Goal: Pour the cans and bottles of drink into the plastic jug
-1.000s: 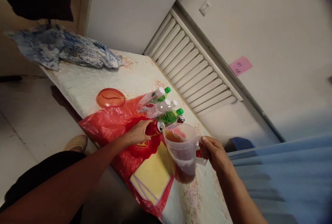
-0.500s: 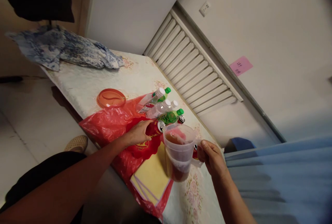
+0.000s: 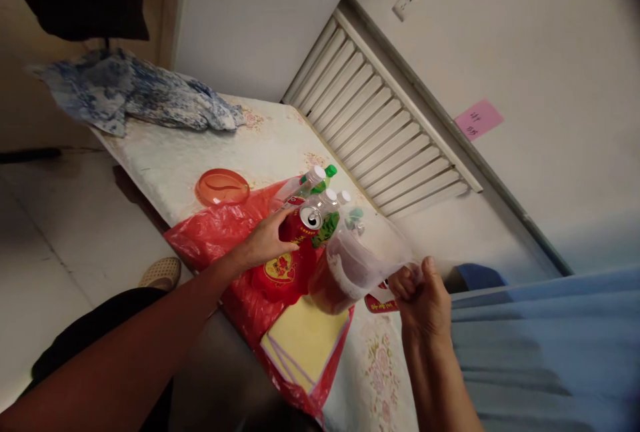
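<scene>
My left hand [image 3: 265,242] is wrapped round an opened red drink can [image 3: 301,225], its top tilted toward me. Fingers of my right hand [image 3: 425,295] are closed on the handle of a clear plastic pitcher [image 3: 345,272], which leans over and has brown liquid low in it. The can and pitcher are apart. Under the can lies a red plate-like piece with a yellow print [image 3: 280,271]. Folded yellow cloths [image 3: 305,339] lie below the pitcher. Several clear and green bottles [image 3: 315,179] stand behind the can, some partly hidden.
A red plastic bag [image 3: 205,232] is spread on the flowered tablecloth [image 3: 175,152]. Near it sits an orange lid [image 3: 223,187]. Patterned blue-and-white fabric [image 3: 170,95] lies at the far left. A white radiator [image 3: 390,122] runs along the wall, and a blue curtain [image 3: 540,345] hangs at right.
The pitcher has tipped from nearly upright to leaning, its mouth swinging rightward, as my right wrist turned. My left hand has raised the can slightly and tilted its top toward me.
</scene>
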A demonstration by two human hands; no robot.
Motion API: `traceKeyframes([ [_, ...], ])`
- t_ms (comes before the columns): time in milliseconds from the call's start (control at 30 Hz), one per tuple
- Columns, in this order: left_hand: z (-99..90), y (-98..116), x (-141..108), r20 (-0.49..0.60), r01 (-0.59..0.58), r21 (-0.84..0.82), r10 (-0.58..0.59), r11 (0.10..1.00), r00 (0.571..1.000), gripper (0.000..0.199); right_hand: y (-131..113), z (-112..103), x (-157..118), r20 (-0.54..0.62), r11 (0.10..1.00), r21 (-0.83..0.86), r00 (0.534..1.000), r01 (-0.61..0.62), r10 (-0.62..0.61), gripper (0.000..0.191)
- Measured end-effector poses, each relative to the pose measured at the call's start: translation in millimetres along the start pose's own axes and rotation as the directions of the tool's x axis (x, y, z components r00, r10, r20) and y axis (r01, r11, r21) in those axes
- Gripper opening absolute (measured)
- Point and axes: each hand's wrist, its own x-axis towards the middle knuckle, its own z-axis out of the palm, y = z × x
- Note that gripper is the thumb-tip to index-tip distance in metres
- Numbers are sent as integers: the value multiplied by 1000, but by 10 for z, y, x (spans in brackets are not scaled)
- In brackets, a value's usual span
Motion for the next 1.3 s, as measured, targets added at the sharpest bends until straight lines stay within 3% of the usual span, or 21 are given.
traceKeyframes([
  [133, -99, 26, 22, -93, 20, 32, -17, 999, 996, 75, 138, 257, 40, -62, 998, 51, 997, 46, -43, 47],
  [367, -231, -9, 39, -274, 74, 83, -48, 994, 961, 72, 595, 574, 104, -91, 995, 59, 994, 74, -69, 46],
  [533, -285, -4, 31, -309, 75, 49, -57, 996, 949, 72, 884, 687, 125, -138, 989, 140, 990, 54, -34, 40],
  [833, -311, 26, 7, -304, 82, 47, -64, 996, 951, 70, 1196, 654, 41, -137, 993, 86, 988, 78, -66, 43],
  [1100, -291, -1, -26, -321, 98, 87, -65, 991, 945, 73, 1232, 608, 23, -122, 992, 98, 990, 77, -65, 44],
  [1300, -325, 49, -215, -371, 173, 170, -99, 970, 923, 73, 1242, 593, 15, -112, 994, 75, 992, 74, -65, 44],
])
